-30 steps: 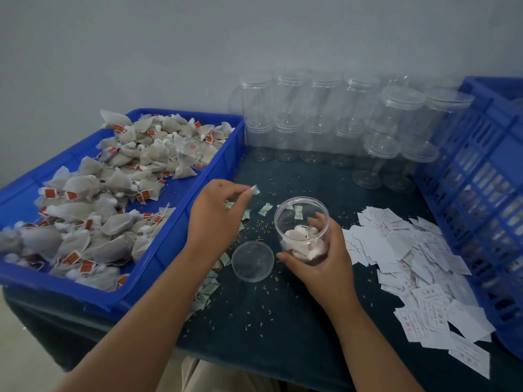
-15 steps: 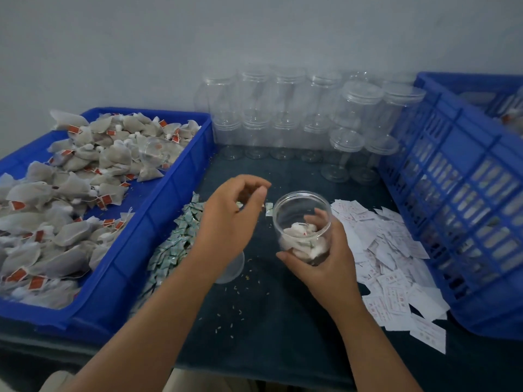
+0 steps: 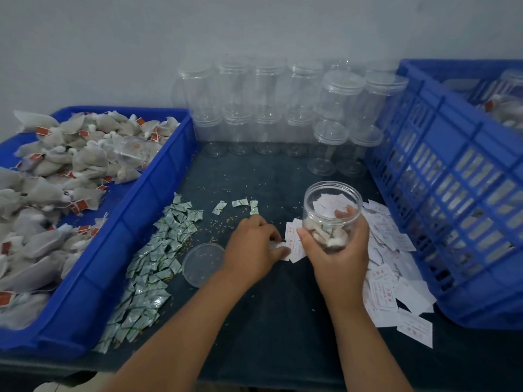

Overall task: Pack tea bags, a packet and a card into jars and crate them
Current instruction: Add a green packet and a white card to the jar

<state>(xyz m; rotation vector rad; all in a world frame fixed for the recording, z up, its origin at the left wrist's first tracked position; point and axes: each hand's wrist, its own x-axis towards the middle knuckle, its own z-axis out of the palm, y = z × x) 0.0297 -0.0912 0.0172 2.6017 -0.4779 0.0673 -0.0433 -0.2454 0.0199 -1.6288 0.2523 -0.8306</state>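
My right hand (image 3: 338,256) grips an open clear jar (image 3: 331,202) just above the dark table; tea bags and a small green packet lie inside it. My left hand (image 3: 254,246) is down on the table beside the jar, fingers pinched on a white card (image 3: 293,244) at the left edge of the card pile (image 3: 393,267). The jar's clear lid (image 3: 201,263) lies flat to the left of my left hand. Small green packets (image 3: 158,258) are strewn along the tray's side. Tea bags (image 3: 56,176) fill the blue tray (image 3: 119,250) on the left.
Stacked empty lidded jars (image 3: 283,108) line the back wall. A tall blue slatted crate (image 3: 452,193) stands on the right, with filled jars partly visible inside. An empty jar (image 3: 133,151) lies on its side among the tea bags. Loose grains dot the table.
My left hand dropped from the air beside the jar mouth down to the table and pinched a card. A packet now lies in the jar. The view shifted right.
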